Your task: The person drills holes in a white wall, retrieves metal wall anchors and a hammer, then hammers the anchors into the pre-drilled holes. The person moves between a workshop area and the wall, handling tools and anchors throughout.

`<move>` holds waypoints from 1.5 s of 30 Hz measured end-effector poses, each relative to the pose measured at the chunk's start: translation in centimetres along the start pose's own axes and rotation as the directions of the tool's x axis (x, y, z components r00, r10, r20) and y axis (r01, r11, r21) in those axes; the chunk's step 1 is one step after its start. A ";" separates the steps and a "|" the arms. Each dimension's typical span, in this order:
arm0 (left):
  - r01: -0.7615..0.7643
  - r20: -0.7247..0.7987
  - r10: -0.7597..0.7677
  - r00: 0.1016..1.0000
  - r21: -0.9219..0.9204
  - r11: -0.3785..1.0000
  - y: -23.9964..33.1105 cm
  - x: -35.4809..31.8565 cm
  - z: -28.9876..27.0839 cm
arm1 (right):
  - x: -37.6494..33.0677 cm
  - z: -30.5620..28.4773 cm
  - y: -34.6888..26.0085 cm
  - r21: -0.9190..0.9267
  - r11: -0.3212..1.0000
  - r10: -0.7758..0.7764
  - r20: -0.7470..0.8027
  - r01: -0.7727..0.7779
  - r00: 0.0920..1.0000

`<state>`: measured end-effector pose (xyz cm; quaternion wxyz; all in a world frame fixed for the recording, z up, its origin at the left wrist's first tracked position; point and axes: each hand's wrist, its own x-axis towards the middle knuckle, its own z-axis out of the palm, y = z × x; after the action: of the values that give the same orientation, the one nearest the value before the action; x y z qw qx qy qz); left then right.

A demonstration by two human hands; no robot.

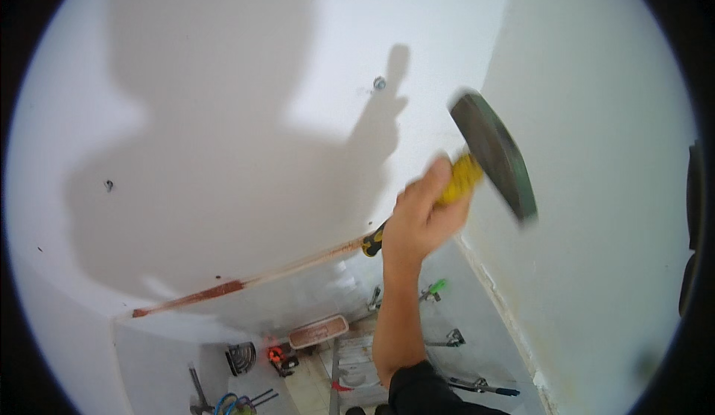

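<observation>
My right hand (424, 210) is raised in front of the wall, wrapped round the grip of a hammer (495, 154). The hammer has a dark metal head and a yellow and black handle, whose butt end sticks out to the left below my fist. Its head points up and to the right, slightly blurred. A metal bolt (380, 83) juts from the white wall, up and left of the hammer and apart from it. Farther left, a small metal hook or bolt (109, 185) also sticks out. My left hand is not in view.
My shadow falls across the white wall (223, 154). A reddish-brown ledge (190, 298) runs below it, above grey tiles. Lower down are a stepladder (335, 374), an oblong tray (319, 331), an orange and black tool (281, 357), and a green-handled fitting (436, 288).
</observation>
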<state>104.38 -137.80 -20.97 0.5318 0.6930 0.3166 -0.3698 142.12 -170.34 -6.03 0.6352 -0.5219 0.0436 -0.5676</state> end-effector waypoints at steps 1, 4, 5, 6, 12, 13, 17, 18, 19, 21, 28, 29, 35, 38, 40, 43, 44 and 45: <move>0.002 0.003 -0.002 1.000 0.010 1.000 -0.9 -0.8 0.1 | -0.3 0.4 -0.8 -0.057 0.998 -0.008 0.032 0.010 0.999; -0.053 0.036 0.052 0.998 0.017 0.998 -1.8 -0.6 0.9 | 1.8 3.5 0.1 -0.377 0.917 -0.022 0.272 0.128 0.962; -0.072 0.045 0.072 0.996 0.013 0.997 -2.4 -0.6 1.3 | 2.5 2.2 -1.3 -0.475 0.874 0.090 0.358 0.099 0.929; -0.092 0.066 0.090 0.994 0.039 0.995 -3.9 -1.0 1.4 | 2.7 0.3 -3.4 -0.434 0.899 0.097 0.323 0.056 0.941; -0.281 0.147 0.276 0.950 0.012 0.960 -15.5 -1.5 3.6 | -8.5 -16.4 -14.7 -0.486 0.864 0.365 0.787 0.134 0.497; -0.227 0.119 0.236 0.964 -0.083 0.970 -15.8 -1.0 4.0 | -10.5 -19.4 -17.1 -0.544 0.816 0.465 0.819 0.194 0.337; -0.015 0.310 0.148 0.939 -0.394 0.919 -13.2 -3.0 4.6 | -20.2 -33.1 -20.4 -0.713 0.682 0.729 0.681 0.163 -0.071; -0.044 0.280 0.150 0.948 -0.352 0.935 -11.7 -5.8 5.3 | -22.6 -35.9 -20.3 -0.707 0.683 0.729 0.674 0.186 -0.120; -0.071 0.274 0.185 0.944 -0.378 0.923 -12.0 -7.0 5.9 | -24.7 -39.3 -21.0 -0.702 0.682 0.730 0.666 0.203 -0.151; -0.078 0.145 0.127 0.981 -0.300 0.951 -11.2 -4.7 5.4 | -26.3 -42.3 -21.5 -0.748 0.608 0.792 0.594 0.266 -0.140; -0.421 0.142 0.479 0.866 -0.309 0.853 -2.4 -4.9 6.5 | -26.2 -44.5 -18.8 -0.727 0.623 0.758 0.652 0.288 0.004; -0.449 0.084 0.502 0.861 -0.338 0.827 -2.2 -3.9 6.5 | -26.6 -43.6 -17.9 -0.707 0.646 0.731 0.681 0.288 0.032; -0.415 -0.015 0.428 0.904 -0.283 0.865 -2.0 -3.6 9.2 | -28.8 -41.6 -14.7 -0.480 0.831 0.525 0.844 0.280 -0.112; -0.307 -0.061 0.301 0.952 -0.142 0.941 -7.0 -2.2 9.5 | -33.4 -42.3 -14.7 -0.439 0.853 0.497 0.849 0.282 -0.182; -0.270 -0.148 0.251 0.957 -0.128 0.954 -10.8 -2.2 10.3 | -34.4 -42.7 -14.7 -0.453 0.860 0.502 0.834 0.235 -0.228; -0.341 -0.309 0.387 0.869 0.193 0.920 -13.3 0.2 12.2 | -34.3 -42.6 -12.6 -0.405 0.875 0.469 0.845 0.266 -0.257; -0.342 -0.296 0.414 0.861 0.264 0.902 -13.8 0.2 12.5 | -34.7 -42.8 -12.0 -0.373 0.880 0.453 0.844 0.293 -0.286; -0.384 -0.285 0.475 0.833 0.320 0.866 -13.2 1.5 13.0 | -34.8 -43.5 -11.1 -0.379 0.879 0.467 0.806 0.288 -0.364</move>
<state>91.87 -147.24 -30.94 0.4441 0.8628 0.1930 -0.1457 94.22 -168.21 -36.48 0.2922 -0.8771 -0.3236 0.2015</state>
